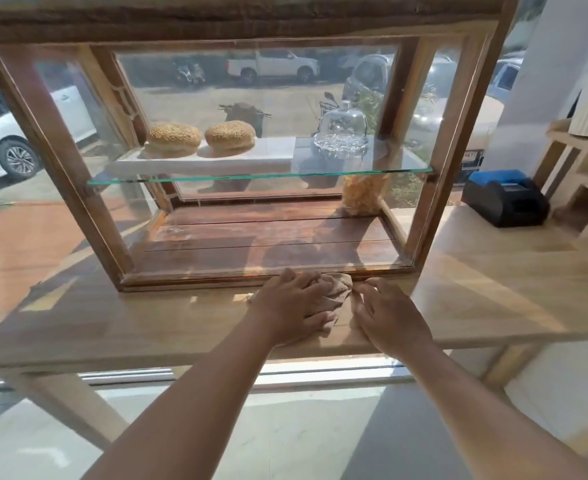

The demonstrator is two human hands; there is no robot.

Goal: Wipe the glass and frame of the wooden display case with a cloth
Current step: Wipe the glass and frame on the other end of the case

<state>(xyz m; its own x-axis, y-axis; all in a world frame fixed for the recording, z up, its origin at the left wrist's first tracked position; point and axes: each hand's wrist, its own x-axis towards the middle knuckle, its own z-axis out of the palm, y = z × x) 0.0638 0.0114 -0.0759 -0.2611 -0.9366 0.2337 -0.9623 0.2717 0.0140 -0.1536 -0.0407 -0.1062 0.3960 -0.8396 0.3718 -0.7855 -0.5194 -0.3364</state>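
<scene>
Found cloth [334, 292], tan and bunched, lying on the table [130, 327] hard against the bottom front rail [188, 281] of the wooden display case [60, 161]. Noted left hand [294, 306] laid over the cloth's left part, fingers curled into the bunch and gripping it, thumb stretched along the near edge. Noted right hand [391, 315] just beside, on the cloth's right, palm down, fingers loosely spread and holding nothing, fingertips [362, 287] at the cloth's right edge; cannot tell whether touching it. Recorded both hands close together, cloth between and partly beneath them, forearms reaching in from the near side of the table.

Directly above the rail, recorded front glass [268, 216], showing faint reflections near its lower edge. Inside, at mid height, observed glass shelf [251, 177] carrying a white slab [216, 161] with two seeded buns [174, 136] side by side. To their right, observed a glass dome [343, 119] seated on a cut-glass dish [340, 144]. Below the shelf, on the dark plank floor [268, 233], logged a clear bag of yellow snacks [362, 194] standing in the back right corner.

Right of the case, well apart from the hands, logged a black-and-blue printer [504, 199] on the table, with a pale wooden rack [587, 188] beyond. Through the window behind, saw parked cars [8, 140].
</scene>
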